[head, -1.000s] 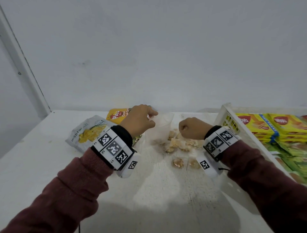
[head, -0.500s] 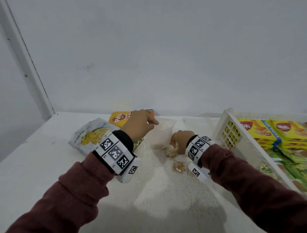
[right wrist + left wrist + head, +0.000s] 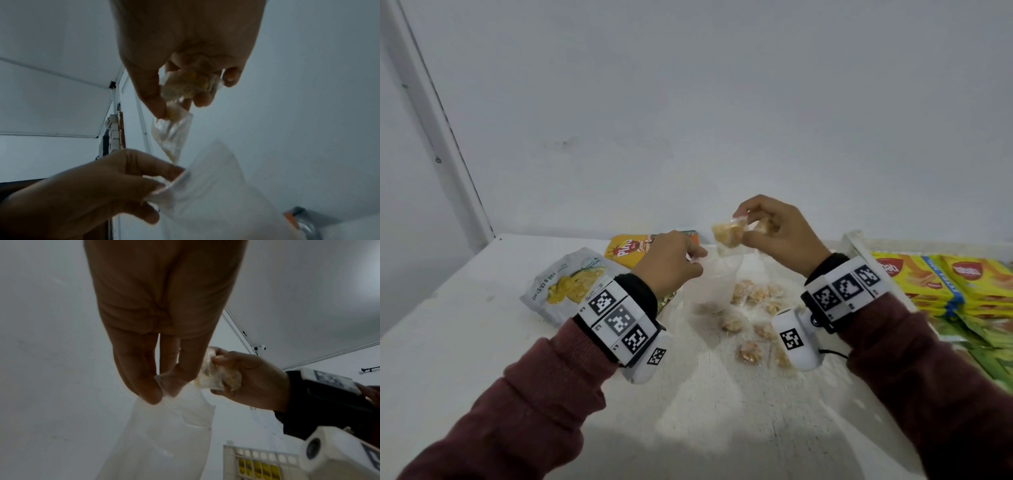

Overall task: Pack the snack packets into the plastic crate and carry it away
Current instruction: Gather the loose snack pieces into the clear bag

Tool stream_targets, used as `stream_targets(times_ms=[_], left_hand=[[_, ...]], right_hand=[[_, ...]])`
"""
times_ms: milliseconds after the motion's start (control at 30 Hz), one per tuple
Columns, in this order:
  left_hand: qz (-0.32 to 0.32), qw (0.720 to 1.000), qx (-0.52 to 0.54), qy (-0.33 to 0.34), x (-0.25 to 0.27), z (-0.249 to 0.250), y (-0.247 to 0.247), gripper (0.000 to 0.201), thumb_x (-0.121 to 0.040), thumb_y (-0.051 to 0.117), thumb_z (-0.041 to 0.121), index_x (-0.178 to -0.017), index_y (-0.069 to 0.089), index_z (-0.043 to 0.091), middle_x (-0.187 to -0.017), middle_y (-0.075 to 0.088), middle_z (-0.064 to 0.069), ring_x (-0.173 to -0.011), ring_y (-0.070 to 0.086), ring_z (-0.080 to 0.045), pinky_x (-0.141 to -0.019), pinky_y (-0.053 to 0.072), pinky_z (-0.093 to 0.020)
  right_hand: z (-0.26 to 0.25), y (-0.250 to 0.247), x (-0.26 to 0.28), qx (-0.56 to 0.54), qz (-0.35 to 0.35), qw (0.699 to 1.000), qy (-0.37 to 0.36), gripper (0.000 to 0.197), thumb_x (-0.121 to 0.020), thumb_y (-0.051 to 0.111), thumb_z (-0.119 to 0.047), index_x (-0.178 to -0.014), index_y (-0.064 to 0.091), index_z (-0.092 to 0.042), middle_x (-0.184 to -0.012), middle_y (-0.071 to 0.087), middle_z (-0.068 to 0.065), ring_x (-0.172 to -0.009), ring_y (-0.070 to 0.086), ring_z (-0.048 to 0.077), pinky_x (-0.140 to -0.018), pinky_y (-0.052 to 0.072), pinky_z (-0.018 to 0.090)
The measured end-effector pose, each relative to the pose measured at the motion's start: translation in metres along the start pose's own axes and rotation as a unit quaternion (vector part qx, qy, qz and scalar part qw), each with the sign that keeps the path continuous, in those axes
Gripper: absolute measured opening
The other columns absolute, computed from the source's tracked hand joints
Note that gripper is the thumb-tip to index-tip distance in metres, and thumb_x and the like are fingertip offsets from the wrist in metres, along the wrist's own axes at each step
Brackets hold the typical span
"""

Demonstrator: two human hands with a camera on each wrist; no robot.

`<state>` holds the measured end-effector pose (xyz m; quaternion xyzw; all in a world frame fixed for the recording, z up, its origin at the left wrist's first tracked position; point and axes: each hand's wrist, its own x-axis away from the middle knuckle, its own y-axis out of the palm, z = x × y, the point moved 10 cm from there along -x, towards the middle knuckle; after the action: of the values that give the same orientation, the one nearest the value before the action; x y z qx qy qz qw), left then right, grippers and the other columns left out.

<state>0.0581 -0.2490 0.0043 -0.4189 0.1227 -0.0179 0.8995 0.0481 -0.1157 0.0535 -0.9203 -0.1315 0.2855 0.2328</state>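
Your left hand point(image 3: 671, 262) pinches the clear bag's point(image 3: 714, 286) rim; your right hand point(image 3: 779, 233) grips small snack packets point(image 3: 729, 233) above it.

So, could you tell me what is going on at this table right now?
A person is bagging small snack packets. The left hand pinches open the rim of a clear plastic bag, and the right hand holds a few small packets just above it. More packets lie loose on the table; the white crate already holds yellow packs.
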Motion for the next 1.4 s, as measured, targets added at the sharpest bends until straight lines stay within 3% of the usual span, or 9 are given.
stream_targets(times_ms=[100, 200, 433, 567, 733, 867, 1067, 1267, 1400], left_hand=[[0.002, 1.0, 0.014, 0.007, 0.001, 0.002, 0.0, 0.025, -0.082, 0.061, 0.003, -0.105, 0.069, 0.003, -0.108, 0.067, -0.01, -0.064, 0.051, -0.006, -0.071, 0.039, -0.017], [-0.004, 0.999, 0.035, 0.003, 0.001, 0.002, 0.001, 0.028, -0.081, 0.061, 0.003, -0.109, 0.068, 0.005, -0.113, 0.066, -0.007, -0.068, 0.055, -0.007, -0.073, 0.04, -0.018], [-0.014, 0.998, 0.056, 0.007, 0.0, 0.003, 0.003, 0.03, -0.081, 0.061, 0.003, -0.111, 0.067, 0.007, -0.102, 0.067, -0.008, -0.061, 0.053, 0.001, -0.063, 0.043, -0.013], [-0.01, 0.998, 0.06, 0.003, 0.0, 0.001, 0.003, 0.028, -0.082, 0.06, 0.002, -0.109, 0.067, 0.005, -0.102, 0.067, -0.005, -0.062, 0.054, 0.003, -0.064, 0.044, -0.012], [-0.009, 0.998, 0.064, -0.001, -0.001, 0.0, 0.004, 0.025, -0.082, 0.06, 0.004, -0.106, 0.068, 0.005, -0.104, 0.067, 0.001, -0.072, 0.058, -0.004, -0.073, 0.043, -0.018], [0.004, 0.998, 0.061, -0.003, -0.001, 0.001, 0.001, 0.011, -0.082, 0.059, 0.004, -0.087, 0.069, 0.006, -0.076, 0.06, 0.001, -0.065, 0.059, -0.015, -0.066, 0.043, -0.021], [-0.003, 0.997, 0.078, 0.009, 0.002, 0.005, 0.002, 0.025, -0.084, 0.059, 0.006, -0.105, 0.071, 0.011, -0.097, 0.07, -0.005, -0.067, 0.06, -0.014, -0.076, 0.053, -0.032], [0.004, 0.995, 0.1, 0.016, 0.003, 0.008, -0.003, 0.026, -0.084, 0.055, 0.001, -0.103, 0.071, 0.009, -0.092, 0.068, -0.006, -0.062, 0.056, -0.007, -0.074, 0.054, -0.032], [0.009, 0.994, 0.106, -0.007, 0.003, -0.001, -0.004, 0.028, -0.087, 0.053, 0.001, -0.111, 0.067, 0.006, -0.103, 0.066, -0.007, -0.082, 0.066, -0.025, -0.076, 0.055, -0.033]], right_hand=[[0.008, 0.02, 0.006, 0.015, -0.06, 0.998, -0.002, 0.027, -0.078, 0.066, 0.004, -0.086, 0.063, -0.022, -0.085, 0.063, -0.009, -0.067, 0.057, -0.005, -0.061, 0.041, 0.01], [0.021, 0.028, 0.008, 0.066, -0.083, 0.994, -0.008, 0.025, -0.078, 0.067, -0.005, -0.088, 0.067, -0.029, -0.088, 0.067, -0.003, -0.079, 0.061, 0.012, -0.073, 0.045, 0.026], [0.025, 0.04, 0.008, 0.207, -0.12, 0.971, -0.021, 0.031, -0.08, 0.068, -0.017, -0.109, 0.066, -0.028, -0.084, 0.052, -0.013, -0.069, 0.049, 0.004, -0.067, 0.035, 0.012], [0.022, 0.028, 0.004, 0.064, -0.069, 0.995, 0.032, 0.025, -0.083, 0.051, -0.027, -0.107, 0.054, -0.034, -0.084, 0.041, -0.009, -0.069, 0.043, 0.0, -0.069, 0.034, 0.011], [0.013, 0.027, 0.002, -0.015, -0.026, 0.999, 0.014, 0.026, -0.083, 0.042, -0.008, -0.091, 0.047, -0.033, -0.085, 0.046, -0.012, -0.072, 0.044, 0.022, -0.069, 0.039, 0.03], [0.009, 0.034, 0.006, 0.028, -0.043, 0.998, -0.033, 0.028, -0.083, 0.058, 0.003, -0.087, 0.049, -0.024, -0.083, 0.052, -0.017, -0.058, 0.045, 0.008, -0.059, 0.037, 0.017], [0.014, 0.042, 0.008, 0.101, -0.065, 0.991, -0.062, 0.013, -0.08, 0.068, -0.005, -0.091, 0.067, -0.012, -0.086, 0.059, -0.023, -0.082, 0.057, -0.008, -0.078, 0.04, 0.006], [0.022, 0.058, 0.014, 0.173, -0.136, 0.975, -0.036, 0.032, -0.085, 0.062, -0.035, -0.113, 0.061, -0.02, -0.109, 0.068, -0.004, -0.106, 0.061, 0.01, -0.095, 0.043, 0.023], [0.024, 0.058, 0.017, 0.28, -0.155, 0.947, -0.038, 0.031, -0.077, 0.07, -0.04, -0.102, 0.067, -0.021, -0.108, 0.066, -0.006, -0.104, 0.057, 0.012, -0.097, 0.035, 0.03]])
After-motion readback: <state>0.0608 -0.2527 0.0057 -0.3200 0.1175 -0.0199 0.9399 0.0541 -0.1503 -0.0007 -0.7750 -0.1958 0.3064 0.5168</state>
